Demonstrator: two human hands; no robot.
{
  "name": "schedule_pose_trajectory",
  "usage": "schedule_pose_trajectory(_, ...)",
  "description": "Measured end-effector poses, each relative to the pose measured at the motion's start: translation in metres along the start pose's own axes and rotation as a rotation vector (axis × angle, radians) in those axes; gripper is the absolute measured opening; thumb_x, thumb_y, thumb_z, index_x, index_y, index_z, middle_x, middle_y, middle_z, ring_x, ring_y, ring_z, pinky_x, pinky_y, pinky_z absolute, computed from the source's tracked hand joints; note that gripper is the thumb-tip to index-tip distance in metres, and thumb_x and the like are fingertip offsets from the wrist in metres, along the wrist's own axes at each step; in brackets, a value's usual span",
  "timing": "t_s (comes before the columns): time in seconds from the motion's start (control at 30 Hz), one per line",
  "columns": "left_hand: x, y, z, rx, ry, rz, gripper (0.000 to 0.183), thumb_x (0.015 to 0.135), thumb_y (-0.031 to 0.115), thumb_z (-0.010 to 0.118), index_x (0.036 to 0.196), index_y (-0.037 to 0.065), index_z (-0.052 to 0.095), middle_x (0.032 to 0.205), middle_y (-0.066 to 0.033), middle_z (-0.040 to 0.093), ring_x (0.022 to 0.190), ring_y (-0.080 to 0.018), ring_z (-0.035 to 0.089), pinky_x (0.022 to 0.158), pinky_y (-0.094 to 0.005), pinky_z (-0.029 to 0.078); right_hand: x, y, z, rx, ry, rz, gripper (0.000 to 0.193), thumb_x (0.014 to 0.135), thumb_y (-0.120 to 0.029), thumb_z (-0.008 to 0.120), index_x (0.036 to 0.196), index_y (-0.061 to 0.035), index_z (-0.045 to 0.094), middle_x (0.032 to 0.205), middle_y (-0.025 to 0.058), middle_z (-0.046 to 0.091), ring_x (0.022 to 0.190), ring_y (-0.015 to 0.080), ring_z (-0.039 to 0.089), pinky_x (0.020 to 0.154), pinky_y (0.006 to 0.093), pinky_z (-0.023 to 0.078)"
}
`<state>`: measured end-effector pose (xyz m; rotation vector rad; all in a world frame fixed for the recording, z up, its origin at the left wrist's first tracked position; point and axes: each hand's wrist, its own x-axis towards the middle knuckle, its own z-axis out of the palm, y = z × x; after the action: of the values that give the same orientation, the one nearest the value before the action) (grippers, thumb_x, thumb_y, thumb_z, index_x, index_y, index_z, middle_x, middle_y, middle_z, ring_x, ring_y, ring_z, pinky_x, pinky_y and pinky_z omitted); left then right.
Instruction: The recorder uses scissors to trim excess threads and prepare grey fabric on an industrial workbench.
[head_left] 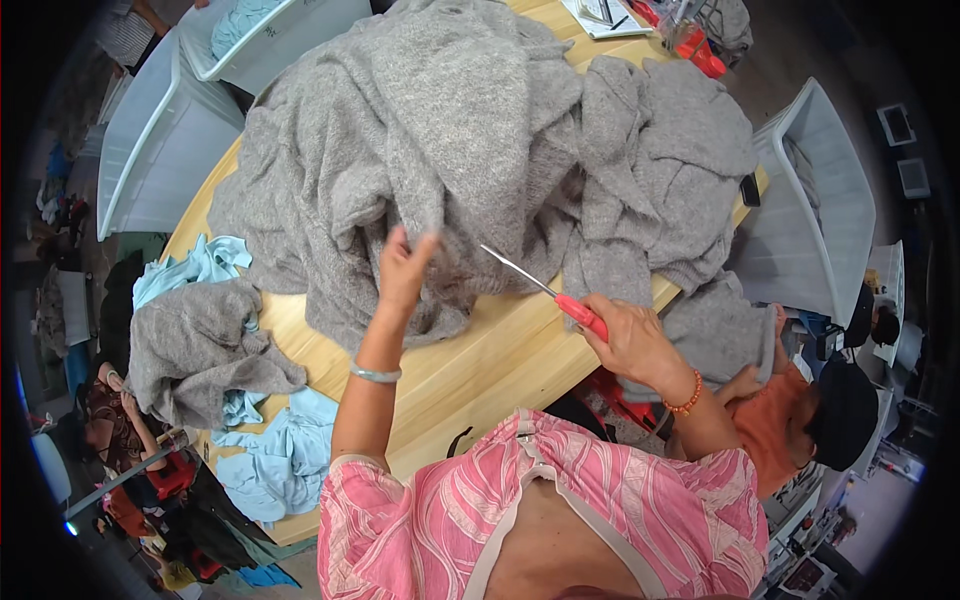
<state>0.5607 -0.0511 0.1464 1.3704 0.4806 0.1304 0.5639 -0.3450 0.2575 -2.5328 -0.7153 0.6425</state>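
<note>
A large heap of grey knitted garments [430, 110] covers much of the wooden table [500, 345] in front of me. My left hand [403, 268] is at the near side of the heap, against the grey knit. Its fingertips are blurred by motion, so whether they pinch the cloth is unclear. My right hand [630, 340] grips the red handle of a tool with a thin metal shaft [525, 272]. The shaft points up and left toward the heap, and its tip lies just in front of the grey knit.
Light-blue cloth [280, 455] and a smaller grey knit piece [205, 345] lie at the table's left. Pale bins [165, 150] stand at the far left, another bin [825, 200] at the right. A notebook [607, 15] lies at the far edge. A co-worker in orange [770, 430] sits close on my right.
</note>
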Motion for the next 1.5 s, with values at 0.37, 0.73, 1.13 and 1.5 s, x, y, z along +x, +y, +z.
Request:
schedule_pose_trajectory(0.37,0.063,0.002,0.000,-0.324,0.035,0.080,0.011,0.083,0.005,0.066,0.091,-0.002,0.064,0.086,-0.0021,0.064,0.075,-0.0078,0.056,0.071,-0.0215,0.044,0.048,-0.027,-0.016,-0.118,0.117,-0.092,0.022,0.084,-0.021,0.059,0.099,-0.0072,0.051,0.066,0.0176,0.060,0.067,0.0392,0.060,0.061,0.0477,0.046)
schedule_pose_trajectory(0.73,0.034,-0.008,-0.010,-0.518,0.005,-0.055,0.017,0.089,0.005,0.056,0.105,0.000,0.060,0.097,-0.0064,0.066,0.081,-0.0150,0.062,0.075,-0.0270,0.050,0.043,-0.024,-0.007,-0.085,-0.054,-0.142,0.027,0.086,-0.029,0.058,0.100,-0.0072,0.050,0.068,0.0219,0.060,0.069,0.0414,0.060,0.064,0.0489,0.047)
schedule_pose_trajectory(1.13,-0.003,-0.013,-0.105,0.411,0.736,0.476,0.012,0.077,0.006,0.062,0.088,0.000,0.063,0.084,-0.0075,0.063,0.077,-0.0143,0.055,0.069,-0.0295,0.045,0.006,0.005,0.008,0.031,0.039,0.066,0.030,0.081,-0.019,0.061,0.106,-0.0057,0.053,0.077,0.0232,0.061,0.075,0.0429,0.059,0.066,0.0484,0.045)
schedule_pose_trajectory(1.5,-0.014,0.054,-0.129,0.072,0.261,0.371,0.009,0.081,0.011,0.068,0.086,0.004,0.064,0.071,0.0079,0.054,0.063,-0.0029,0.046,0.056,-0.0202,0.037,-0.008,-0.018,0.038,-0.045,-0.006,-0.002,0.027,0.081,-0.019,0.061,0.104,-0.0060,0.056,0.078,0.0223,0.062,0.078,0.0427,0.059,0.068,0.0488,0.045)
